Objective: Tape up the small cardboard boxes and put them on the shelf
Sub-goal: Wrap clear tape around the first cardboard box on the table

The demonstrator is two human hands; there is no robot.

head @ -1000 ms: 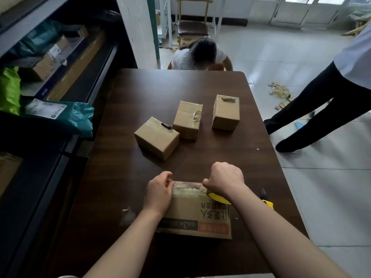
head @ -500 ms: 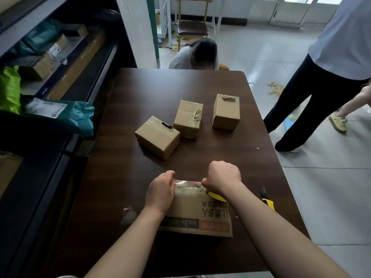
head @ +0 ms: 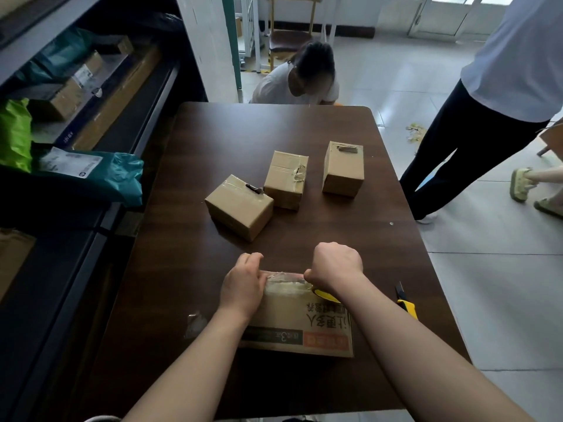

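Closer to the right edge of the table (head: 274,126) than a second ago: standing person (head: 487,102) in dark trousers; sandalled feet (head: 524,184) newly in at far right. Both hands barely shifted.

Left hand (head: 243,284) curled over far left corner of printed box (head: 304,327), which sits at the near edge of the table, pinning clear tape strip (head: 286,281) along its far edge. Right hand (head: 335,264) clenched in a fist round yellow tape roll (head: 327,295) at the far right corner.

Mid-table, beyond the hands: three small boxes, left (head: 239,207), middle (head: 285,179), right (head: 343,169). Utility knife (head: 406,303) just right of the right forearm. Tape scrap (head: 195,324) left of the printed box. Shelf (head: 100,95) along the left with cartons, teal parcel (head: 100,175), green bag (head: 13,132). Crouching person (head: 300,80) behind the far edge.

Roll mostly hidden under the fist; fingertips out of sight; standing person cut off at the chest; lower shelf too dark to read.
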